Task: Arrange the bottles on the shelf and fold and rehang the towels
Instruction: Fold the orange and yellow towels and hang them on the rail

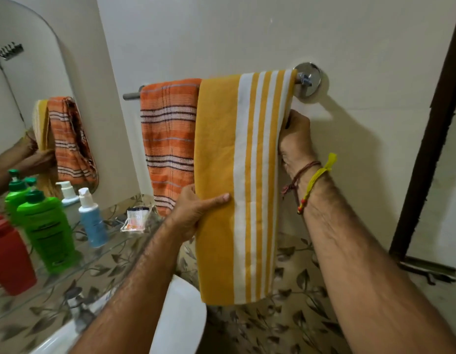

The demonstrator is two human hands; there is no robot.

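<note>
Yellow towel (237, 180) with white stripes hanging folded over the chrome towel bar (131, 95), just beside the bar's round wall mount (308, 79) at the right end. Left hand (193, 213) gripping the towel's left edge about halfway down, thumb lying flat across the front of the cloth and fingers curled behind. Right hand (297, 139) grasping the towel's right edge higher up, just below the bar, fingers tucked out of sight behind the fabric; thread bands (311, 180) circling that wrist. Orange checked towel (169, 144) draping over the same bar, touching the yellow one on its left. Standing on the glass shelf (104, 254) at lower left: red bottle (10, 261), green bottles (47, 231), blue pump bottle (93, 218), small clear packet (136, 219). Mirror (25, 80) above the shelf reflecting both towels. White basin (181, 315) sitting below the forearms.
</note>
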